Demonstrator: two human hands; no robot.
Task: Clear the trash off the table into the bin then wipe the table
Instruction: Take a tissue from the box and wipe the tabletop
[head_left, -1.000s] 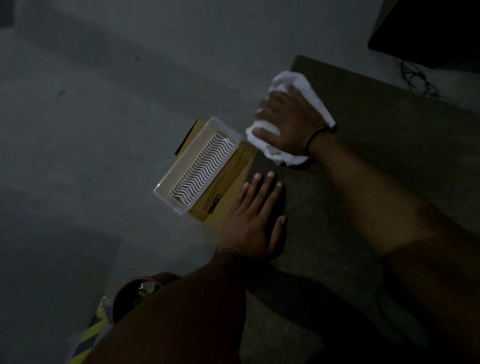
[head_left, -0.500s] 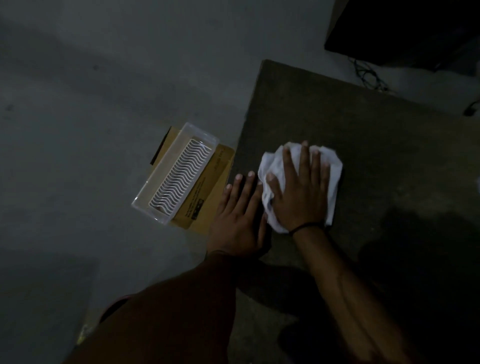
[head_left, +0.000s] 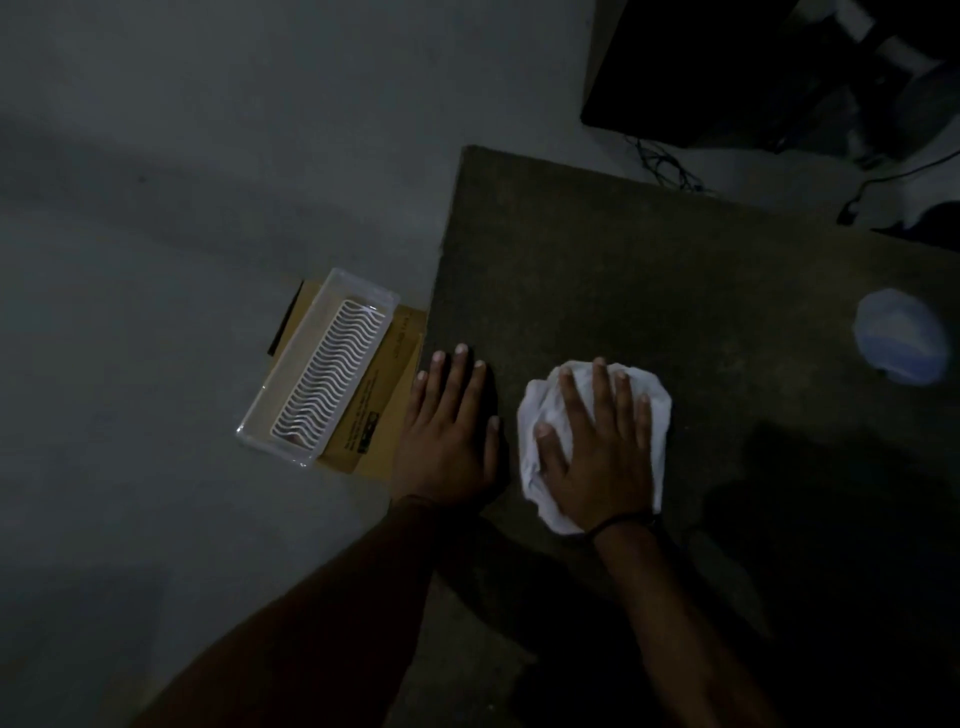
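The room is dim, with a bare grey floor (head_left: 182, 208) and a dark, matte table (head_left: 623, 270) whose near left corner fills the lower half of the view. The wiping step appears to be in hand. A crumpled white cloth (head_left: 660, 431) lies on the table near its left edge, and the right hand (head_left: 597, 457) presses on it from above, fingers straight and spread, not curled round it. Just beside it, the left hand (head_left: 449, 436) rests flat on the table's left edge with its fingers extended, holding nothing and seemingly bracing. On the floor beside that edge, a clear plastic tray (head_left: 317, 369) with a wavy white insert sits on flattened cardboard (head_left: 384, 410); no bin can be made out. A pale rounded object (head_left: 901, 343) sits on the table well apart to the right, too blurred to identify. If it is trash, it probably needs binning. Otherwise, the next move likely calls for sliding the cloth under steady palm pressure toward the unwiped far and right parts.
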